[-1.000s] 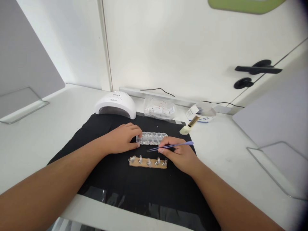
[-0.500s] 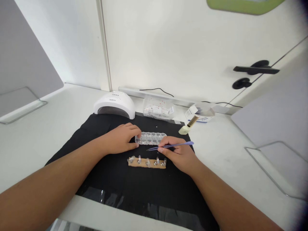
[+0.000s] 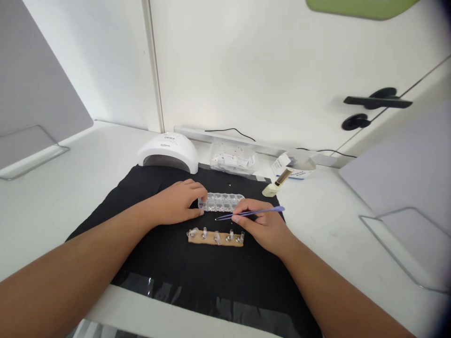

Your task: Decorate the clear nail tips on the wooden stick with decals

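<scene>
Left hand is bracing the clear compartment case at its left end: thumb by the near corner, fingers curling over the far side. Right hand is pinching the purple tweezers between thumb and fingers, butt end sticking out to the right.

Case is sitting on the black mat; tan strip with five small clear pieces is lying just nearer the person. Tweezer tips are pointing left into the gap between the two. Tiny pale speck is showing at the tips; can't tell if it's gripped or lying loose, or if the tips are touching the mat.

Handling notes, my judgement:
- Light squeeze. Smooth small bits are prone to pinging out under hard pressure.
- Low tip angle, so both tines are meeting the bit evenly.
- Right knuckles are covering the near right corner of the case in this view. Wrist higher means less chance of nudging it.
- Left hand pressing down, not sideways; loose contents could be jumping compartments otherwise.
- Wrist clear of the strip too; its clear pieces look easy to knock.
</scene>
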The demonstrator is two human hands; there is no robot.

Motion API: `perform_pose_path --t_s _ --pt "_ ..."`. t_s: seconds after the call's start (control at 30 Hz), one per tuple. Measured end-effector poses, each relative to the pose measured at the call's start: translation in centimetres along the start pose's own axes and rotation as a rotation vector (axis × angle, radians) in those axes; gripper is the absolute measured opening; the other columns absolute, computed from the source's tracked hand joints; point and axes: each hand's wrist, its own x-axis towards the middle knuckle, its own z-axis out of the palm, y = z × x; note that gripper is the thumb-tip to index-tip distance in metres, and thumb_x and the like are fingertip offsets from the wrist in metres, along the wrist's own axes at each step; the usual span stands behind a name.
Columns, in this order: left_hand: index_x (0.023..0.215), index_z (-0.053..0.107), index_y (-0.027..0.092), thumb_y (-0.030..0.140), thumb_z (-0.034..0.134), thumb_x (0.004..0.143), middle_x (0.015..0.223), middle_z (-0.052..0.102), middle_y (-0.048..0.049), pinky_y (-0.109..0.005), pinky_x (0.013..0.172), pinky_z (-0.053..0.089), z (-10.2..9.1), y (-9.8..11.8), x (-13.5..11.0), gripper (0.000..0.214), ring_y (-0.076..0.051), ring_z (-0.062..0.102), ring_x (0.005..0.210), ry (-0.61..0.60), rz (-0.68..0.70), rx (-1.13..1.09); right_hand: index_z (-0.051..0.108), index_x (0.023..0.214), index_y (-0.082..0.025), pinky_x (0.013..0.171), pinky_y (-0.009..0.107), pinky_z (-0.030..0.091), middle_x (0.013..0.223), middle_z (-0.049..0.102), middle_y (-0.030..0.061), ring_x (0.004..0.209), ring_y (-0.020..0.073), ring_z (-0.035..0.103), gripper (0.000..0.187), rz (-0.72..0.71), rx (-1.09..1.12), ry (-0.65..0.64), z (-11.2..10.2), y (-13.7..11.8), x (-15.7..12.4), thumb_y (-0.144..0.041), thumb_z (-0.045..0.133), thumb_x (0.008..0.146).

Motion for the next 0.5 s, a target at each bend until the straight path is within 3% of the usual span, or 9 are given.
perform_pose_path --t_s 0.5 --pt "0.1 0.059 0.021 0.027 0.065 0.086 0.118 0.065 -0.0062 -0.042 0.097 0.043 -0.02 -0.02 0.01 0.016 -0.026 0.057 0.109 0.002 0.003 0.001 0.068 0.075 -0.022 0.064 0.031 0.046 0.071 0.068 0.0007 0.069 0.0171 0.061 0.009 0.006 -0.004 0.002 -0.01 -0.17 0.04 -0.025 0.065 0.083"
